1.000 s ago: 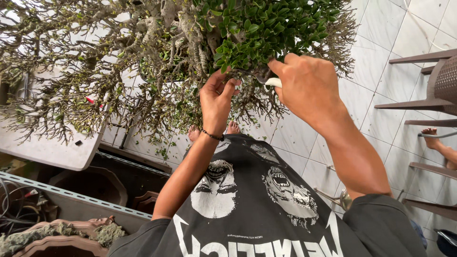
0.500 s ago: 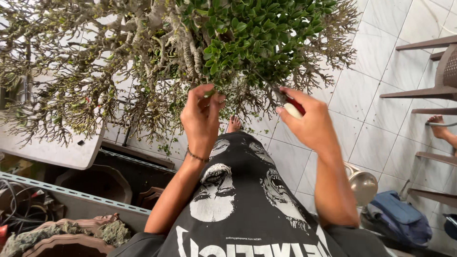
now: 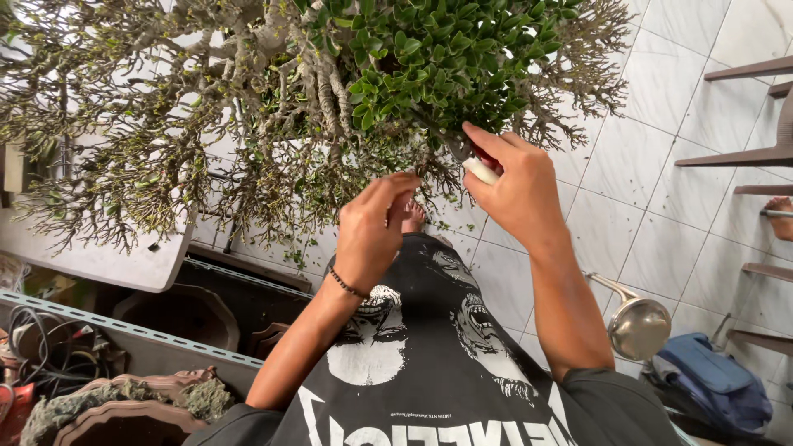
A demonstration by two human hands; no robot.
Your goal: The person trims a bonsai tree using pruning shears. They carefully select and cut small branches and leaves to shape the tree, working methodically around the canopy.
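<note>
Two hands at a small tree

The right hand (image 3: 520, 194) grips clippers (image 3: 472, 162), tips pointing up-left into the small tree (image 3: 429, 58); the left hand (image 3: 372, 227) curls loosely, holding nothing.

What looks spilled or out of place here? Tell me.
Small green leaf clippings lie scattered over the white tiled floor beneath the bonsai tree, beside the right hand holding small shears. A metal ladle lies on the floor too.

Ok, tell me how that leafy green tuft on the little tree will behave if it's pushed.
The leafy tuft would probably flex and spring back, since it sits on thin twigs. Leaves likely drop easily: green bits already dot the floor tiles. The right hand holds a cutter at its underside.
</note>
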